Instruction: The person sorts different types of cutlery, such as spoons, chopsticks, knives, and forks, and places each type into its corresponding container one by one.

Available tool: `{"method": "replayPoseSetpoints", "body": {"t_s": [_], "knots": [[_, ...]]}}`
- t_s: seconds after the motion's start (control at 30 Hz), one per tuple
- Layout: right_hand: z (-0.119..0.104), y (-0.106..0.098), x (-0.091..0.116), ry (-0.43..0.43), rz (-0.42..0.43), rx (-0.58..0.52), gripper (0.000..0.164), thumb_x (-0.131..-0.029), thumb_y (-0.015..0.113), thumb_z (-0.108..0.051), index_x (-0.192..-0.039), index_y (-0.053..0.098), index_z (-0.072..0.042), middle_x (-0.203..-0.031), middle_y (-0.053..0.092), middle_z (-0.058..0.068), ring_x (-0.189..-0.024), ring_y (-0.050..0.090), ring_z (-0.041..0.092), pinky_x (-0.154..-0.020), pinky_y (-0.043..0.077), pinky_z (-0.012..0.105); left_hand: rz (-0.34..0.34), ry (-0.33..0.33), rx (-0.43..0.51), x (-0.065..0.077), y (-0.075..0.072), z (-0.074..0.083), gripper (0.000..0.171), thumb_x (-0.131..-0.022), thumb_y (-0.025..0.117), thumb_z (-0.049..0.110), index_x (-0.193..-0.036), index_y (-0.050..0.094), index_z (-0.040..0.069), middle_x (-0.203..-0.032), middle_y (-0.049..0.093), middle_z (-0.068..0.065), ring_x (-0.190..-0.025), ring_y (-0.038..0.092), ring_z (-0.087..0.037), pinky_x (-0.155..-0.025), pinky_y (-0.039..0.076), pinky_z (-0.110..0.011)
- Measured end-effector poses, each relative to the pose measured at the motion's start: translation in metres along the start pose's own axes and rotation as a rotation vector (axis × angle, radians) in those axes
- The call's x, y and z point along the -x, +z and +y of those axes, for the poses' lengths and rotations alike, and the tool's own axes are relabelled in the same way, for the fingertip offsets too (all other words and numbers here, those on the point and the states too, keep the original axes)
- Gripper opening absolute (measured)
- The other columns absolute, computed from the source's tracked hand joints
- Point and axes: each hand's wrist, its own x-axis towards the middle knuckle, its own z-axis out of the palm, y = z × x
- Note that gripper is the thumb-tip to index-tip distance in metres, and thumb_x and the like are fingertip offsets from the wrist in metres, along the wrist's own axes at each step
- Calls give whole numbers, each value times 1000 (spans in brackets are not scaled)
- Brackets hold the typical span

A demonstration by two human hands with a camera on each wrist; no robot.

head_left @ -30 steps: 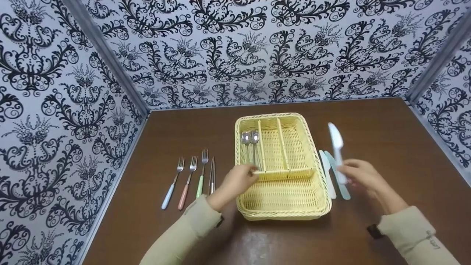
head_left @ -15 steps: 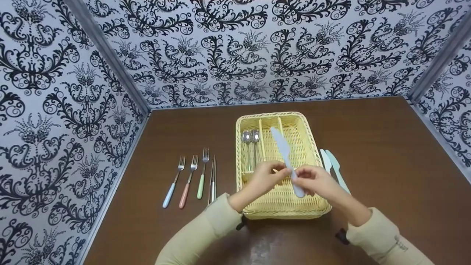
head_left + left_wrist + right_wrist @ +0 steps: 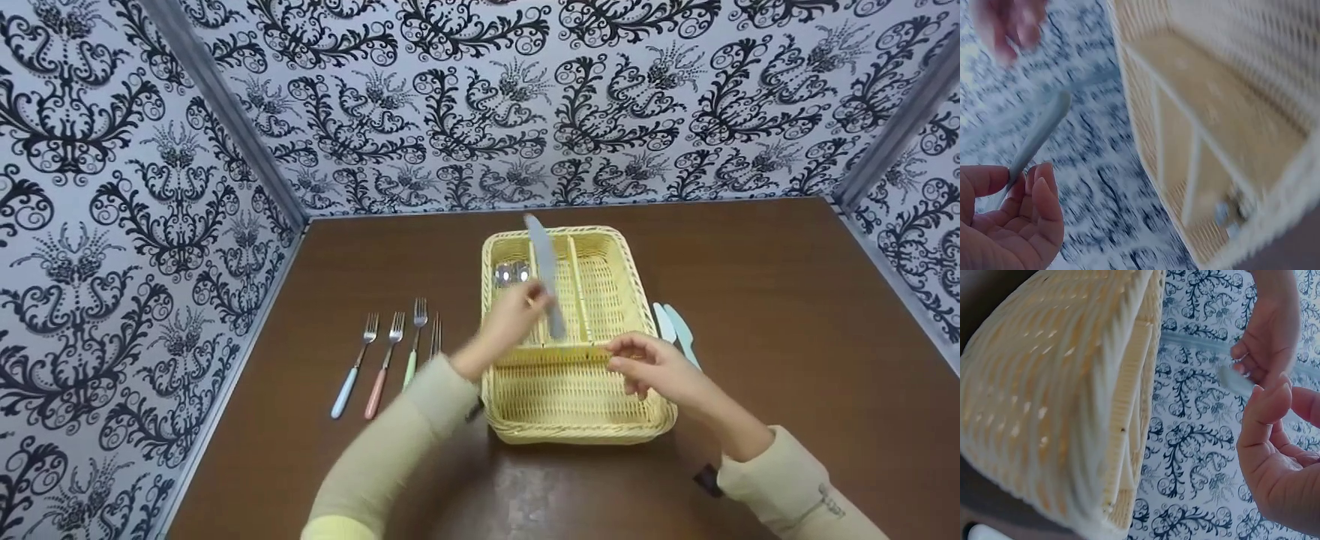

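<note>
Here, the left hand (image 3: 511,321) is pinching a pale knife (image 3: 545,261) over the yellow wicker basket (image 3: 574,395) toward its eleven o'clock, the blade pointing between eleven and twelve; well apart, the right hand (image 3: 661,369) is hovering around four o'clock, its free fingers curving loosely.

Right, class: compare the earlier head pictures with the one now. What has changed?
The knife moved left, from right of the basket to above it. The left hand let go of the divider and took hold of the knife; the right hand released it. The forks, spoons, basket and other two knives stayed put.
</note>
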Motion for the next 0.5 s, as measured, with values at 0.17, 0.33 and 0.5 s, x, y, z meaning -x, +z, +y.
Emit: {"method": "replayPoseSetpoints", "body": {"t_s": [0.17,0.33,0.5], "knots": [[4,-5,2,4,13,3,33,-91,56,-14,-112,47,9,-87,58,2,-58,54,9,-52,47,23,8,-165,-65,-38,-15,-14,20,-92,50,17,-91,63,3,-80,62,-5,-59,47,-11,-52,40,-20],[6,-5,3,-13,-9,-17,34,-91,55,-15,-113,45,10,-89,58,7,-59,54,10,-52,47,25,-160,-361,61,-62,-5,-13,21,-91,50,14,-91,64,-1,-81,66,-11,-51,52,-12,-43,38,-20],[9,-7,5,-17,-10,-25,34,-91,55,-15,-114,45,9,-89,58,6,-59,53,9,-51,47,23,-243,-485,58,-84,26,-17,21,-87,48,3,-92,65,-8,-77,67,-18,-40,49,-12,-35,31,-21]]}}
